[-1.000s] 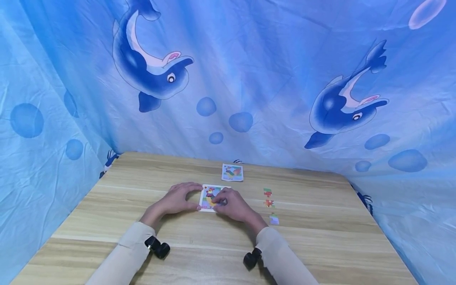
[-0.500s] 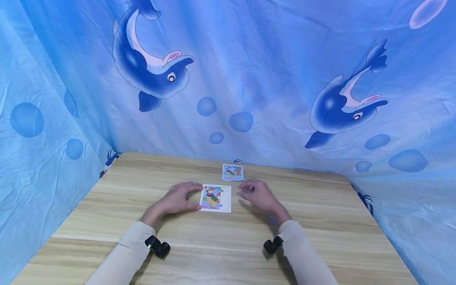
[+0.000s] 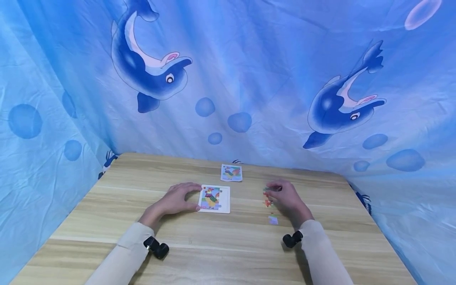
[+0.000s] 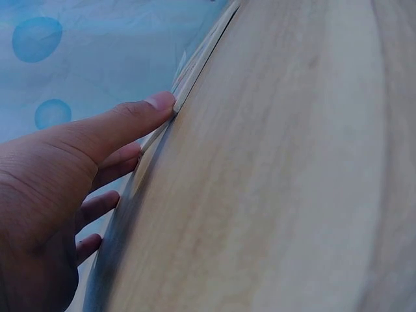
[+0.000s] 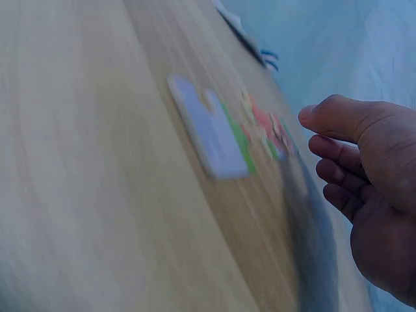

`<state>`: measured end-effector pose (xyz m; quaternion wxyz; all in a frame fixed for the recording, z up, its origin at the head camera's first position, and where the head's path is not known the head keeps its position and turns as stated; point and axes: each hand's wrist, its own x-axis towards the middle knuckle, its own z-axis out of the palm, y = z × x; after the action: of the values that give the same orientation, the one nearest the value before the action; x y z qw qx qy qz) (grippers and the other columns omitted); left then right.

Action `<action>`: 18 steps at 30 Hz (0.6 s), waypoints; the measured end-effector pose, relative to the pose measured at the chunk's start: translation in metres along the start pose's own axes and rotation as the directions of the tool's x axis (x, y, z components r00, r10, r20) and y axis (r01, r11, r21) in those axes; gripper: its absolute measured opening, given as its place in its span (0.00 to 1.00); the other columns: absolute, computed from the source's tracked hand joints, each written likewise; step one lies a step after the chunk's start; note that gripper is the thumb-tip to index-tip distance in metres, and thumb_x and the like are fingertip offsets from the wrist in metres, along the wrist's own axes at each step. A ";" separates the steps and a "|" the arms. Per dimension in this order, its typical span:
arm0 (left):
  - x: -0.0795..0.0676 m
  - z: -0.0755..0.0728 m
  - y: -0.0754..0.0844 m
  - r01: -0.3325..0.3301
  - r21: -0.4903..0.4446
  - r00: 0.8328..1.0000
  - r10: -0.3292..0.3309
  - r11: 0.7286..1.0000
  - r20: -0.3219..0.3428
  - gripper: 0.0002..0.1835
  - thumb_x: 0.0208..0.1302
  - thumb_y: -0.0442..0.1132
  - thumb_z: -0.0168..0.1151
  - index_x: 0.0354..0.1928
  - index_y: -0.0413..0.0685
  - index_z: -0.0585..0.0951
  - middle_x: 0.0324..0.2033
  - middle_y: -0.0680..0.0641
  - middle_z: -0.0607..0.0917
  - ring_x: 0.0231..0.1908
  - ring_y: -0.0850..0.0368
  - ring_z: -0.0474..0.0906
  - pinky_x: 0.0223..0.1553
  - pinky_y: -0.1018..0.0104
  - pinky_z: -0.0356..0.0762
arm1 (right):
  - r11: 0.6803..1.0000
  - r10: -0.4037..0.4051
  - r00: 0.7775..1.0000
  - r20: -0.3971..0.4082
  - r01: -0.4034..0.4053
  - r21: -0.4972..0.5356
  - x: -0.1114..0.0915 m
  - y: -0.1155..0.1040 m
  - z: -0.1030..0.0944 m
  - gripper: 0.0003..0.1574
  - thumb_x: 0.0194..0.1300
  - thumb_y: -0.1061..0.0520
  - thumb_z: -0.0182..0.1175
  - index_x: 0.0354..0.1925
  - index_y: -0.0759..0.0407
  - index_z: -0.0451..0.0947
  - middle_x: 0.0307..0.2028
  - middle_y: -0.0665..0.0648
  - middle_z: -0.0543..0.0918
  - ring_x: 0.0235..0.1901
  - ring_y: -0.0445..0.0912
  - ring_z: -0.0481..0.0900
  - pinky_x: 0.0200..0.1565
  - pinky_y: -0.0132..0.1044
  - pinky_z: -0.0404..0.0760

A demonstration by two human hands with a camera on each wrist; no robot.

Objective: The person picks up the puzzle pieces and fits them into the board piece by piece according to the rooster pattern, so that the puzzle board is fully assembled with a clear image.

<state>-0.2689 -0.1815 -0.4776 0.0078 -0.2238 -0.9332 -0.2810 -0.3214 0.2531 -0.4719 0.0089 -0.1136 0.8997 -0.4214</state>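
Note:
My left hand (image 3: 177, 198) holds the left side of a jigsaw puzzle board (image 3: 226, 200), index finger at its far corner and thumb at its near corner. A rooster picture of joined pieces fills most of the board; its right strip is bare white. In the left wrist view the thumb (image 4: 140, 117) touches the board's edge. My right hand (image 3: 287, 197), fingers loosely bent, hovers over the loose puzzle pieces and grips nothing visible. Among them are a red piece (image 3: 268, 203) and a lilac-and-green piece (image 5: 214, 140), which lies nearest the right wrist camera.
A small rooster picture card (image 3: 231, 173) lies behind the board on the wooden table (image 3: 199, 253). A blue dolphin-print curtain (image 3: 270, 79) hangs behind the table and along its sides.
My right hand has left the board and moved right to the loose pieces, uncovering the board's right part. My left hand stays at the board's left side.

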 end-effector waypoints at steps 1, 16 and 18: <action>0.000 0.000 0.000 -0.001 -0.002 1.000 0.001 1.000 -0.001 0.40 0.58 0.58 0.74 0.70 0.51 0.76 0.72 0.44 0.76 0.75 0.38 0.66 0.73 0.31 0.57 | 1.000 0.011 1.000 0.001 -0.011 0.006 0.000 0.003 -0.001 0.18 0.67 0.59 0.68 0.55 0.59 0.86 0.48 0.60 0.86 0.45 0.49 0.81 0.46 0.36 0.82; 0.001 -0.001 0.000 0.015 -0.007 1.000 -0.015 1.000 0.011 0.41 0.58 0.59 0.75 0.71 0.52 0.76 0.72 0.44 0.75 0.75 0.38 0.66 0.74 0.31 0.55 | 0.999 -0.011 0.996 0.085 0.015 -0.046 -0.003 0.018 -0.010 0.21 0.66 0.55 0.70 0.57 0.54 0.85 0.62 0.59 0.80 0.58 0.54 0.79 0.62 0.49 0.79; 0.000 -0.001 0.000 0.016 -0.008 1.000 -0.016 1.000 0.012 0.40 0.58 0.59 0.75 0.71 0.52 0.76 0.72 0.44 0.75 0.75 0.38 0.66 0.74 0.32 0.56 | 0.998 -0.020 0.997 0.078 0.025 -0.056 -0.002 0.019 -0.009 0.20 0.66 0.55 0.70 0.56 0.54 0.86 0.61 0.59 0.80 0.58 0.54 0.79 0.62 0.49 0.79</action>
<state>-0.2693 -0.1817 -0.4769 -0.0008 -0.2181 -0.9338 -0.2836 -0.3240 0.2726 -0.4807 0.0356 -0.1401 0.9090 -0.3909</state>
